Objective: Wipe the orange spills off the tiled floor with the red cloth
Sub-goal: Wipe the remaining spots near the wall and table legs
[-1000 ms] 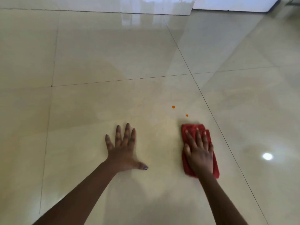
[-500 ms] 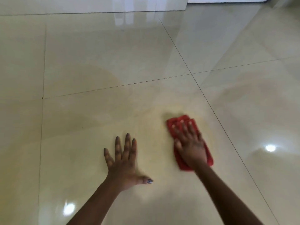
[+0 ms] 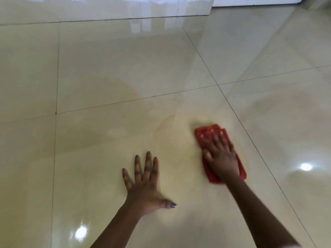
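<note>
On a glossy cream tiled floor, a person presses the right hand flat, fingers straight, onto a folded red cloth lying on the tile just left of a diagonal grout line. The left hand rests palm-down nearby on bare tile, fingers spread, gripping nothing and apparently bracing the body. The right hand and the cloth are blurred, which suggests the wiping stroke itself is the step in hand. By count there are two hands, one cloth and no orange spills visible anywhere on the open floor; whether any lie under the cloth cannot be told. Two light reflections glint on the tiles, one to the right of the cloth and one by the left forearm near the bottom edge, and a white wall base runs along the top. The next move likely calls for sliding or lifting the cloth aside to check the tile beneath. Any further pass would need firm, even pressure, followed by a look across the neighbouring tiles for missed spots.
</note>
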